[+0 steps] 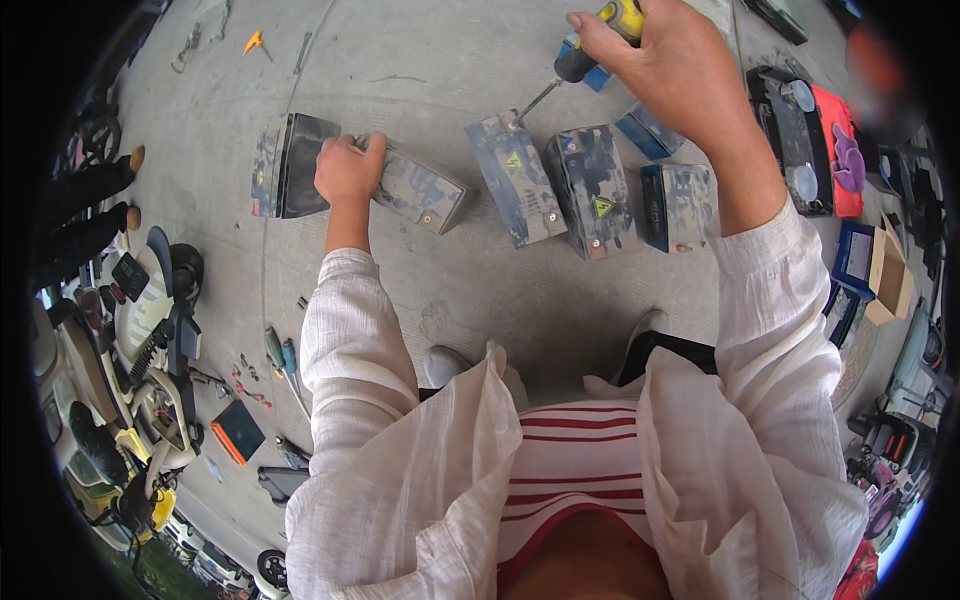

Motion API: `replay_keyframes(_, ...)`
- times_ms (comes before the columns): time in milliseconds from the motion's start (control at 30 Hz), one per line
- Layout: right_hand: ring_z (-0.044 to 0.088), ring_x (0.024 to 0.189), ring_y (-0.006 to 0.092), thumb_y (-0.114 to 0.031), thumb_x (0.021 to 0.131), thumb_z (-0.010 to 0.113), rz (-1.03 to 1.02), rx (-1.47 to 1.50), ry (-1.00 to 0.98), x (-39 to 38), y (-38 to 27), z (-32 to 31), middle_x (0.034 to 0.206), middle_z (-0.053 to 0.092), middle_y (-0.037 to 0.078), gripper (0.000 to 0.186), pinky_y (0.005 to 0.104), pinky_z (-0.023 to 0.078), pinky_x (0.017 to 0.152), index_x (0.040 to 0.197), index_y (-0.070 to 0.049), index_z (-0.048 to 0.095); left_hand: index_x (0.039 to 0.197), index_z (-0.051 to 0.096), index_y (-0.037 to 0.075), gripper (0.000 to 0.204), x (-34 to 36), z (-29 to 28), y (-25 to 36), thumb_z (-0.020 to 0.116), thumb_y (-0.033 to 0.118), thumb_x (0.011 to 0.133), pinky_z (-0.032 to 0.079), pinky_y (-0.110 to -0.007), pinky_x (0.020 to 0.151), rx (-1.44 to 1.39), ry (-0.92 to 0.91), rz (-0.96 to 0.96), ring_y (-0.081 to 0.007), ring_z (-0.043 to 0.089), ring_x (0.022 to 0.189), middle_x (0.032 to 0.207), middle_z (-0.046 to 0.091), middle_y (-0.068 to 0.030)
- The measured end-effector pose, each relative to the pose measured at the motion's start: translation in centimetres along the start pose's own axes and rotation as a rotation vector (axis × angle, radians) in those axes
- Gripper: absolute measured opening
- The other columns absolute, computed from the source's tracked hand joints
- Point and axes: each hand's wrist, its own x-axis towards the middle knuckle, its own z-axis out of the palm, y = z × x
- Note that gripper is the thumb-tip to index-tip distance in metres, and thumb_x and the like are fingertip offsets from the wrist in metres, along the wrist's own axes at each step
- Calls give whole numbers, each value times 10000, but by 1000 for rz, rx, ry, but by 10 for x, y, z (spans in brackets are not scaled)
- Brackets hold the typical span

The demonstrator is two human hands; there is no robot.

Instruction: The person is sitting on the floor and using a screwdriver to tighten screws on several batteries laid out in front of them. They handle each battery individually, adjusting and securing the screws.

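Note:
My left hand (348, 170) grips the top end of a dusty grey battery case (420, 195) lying beside another grimy case (274, 165) on the left. My right hand (680, 70) is closed on a yellow-and-black screwdriver (603, 40), raised at the upper middle. The screwdriver's shaft runs down to the far end of a scuffed grey-blue case (515, 190) with a small yellow warning sticker. To its right are a darker scuffed case (590, 195), a smaller case (680, 210) and a blue case (650, 130).
Tools (283, 360) and parts of scooters (140, 380) lie along the left. A person's dark-clad legs (75, 225) are at the left edge. On the right are a black-and-red open case (840, 130) and a cardboard box (892, 280). The floor (380, 270) is grey concrete.

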Motion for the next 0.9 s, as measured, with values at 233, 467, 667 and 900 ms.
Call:
replay_keyframes(233, 612, 736, 441, -314, 857, 700, -2, -4, -70, -2, -2, -11, 765, 607, 243, 357, 498, 473, 654, 883, -6, 522, 885, 755, 51, 544, -54, -1, 60, 456, 492, 995, 512, -462, 811, -267, -244, 189, -375, 660, 934, 965, 700, -164)
replay_keyframes(467, 641, 738, 322, -333, 881, 718, -359, 185, -133, -1, -10, -7, 808, 632, 145, 410, 401, 494, 665, 1106, -51, 523, 1020, 750, 2, 491, -42, -39, 40, 489, 418, 1014, 506, -386, 850, -598, -203, -19, -331, 691, 951, 1007, 727, -219)
replay_keyframes(667, 657, 749, 381, -364, 885, 735, -164, 66, -80, 1, -19, -15, 792, 649, 179, 400, 449, 504, 641, 998, -48, 516, 1191, 587, -65, 297, -35, -198, 72, 501, 151, 1007, 416, -237, 608, -1439, -492, -357, -87, 419, 685, 820, 453, 5)
replay_keyframes(900, 646, 733, 415, -377, 890, 725, -371, 185, -3, 7, -13, -2, 763, 645, 189, 418, 471, 502, 640, 981, -30, 509, 1205, 514, -65, 257, -196, -234, 90, 419, -19, 971, 590, -291, 793, -1748, -676, -721, -181, 622, 872, 1022, 603, -121)
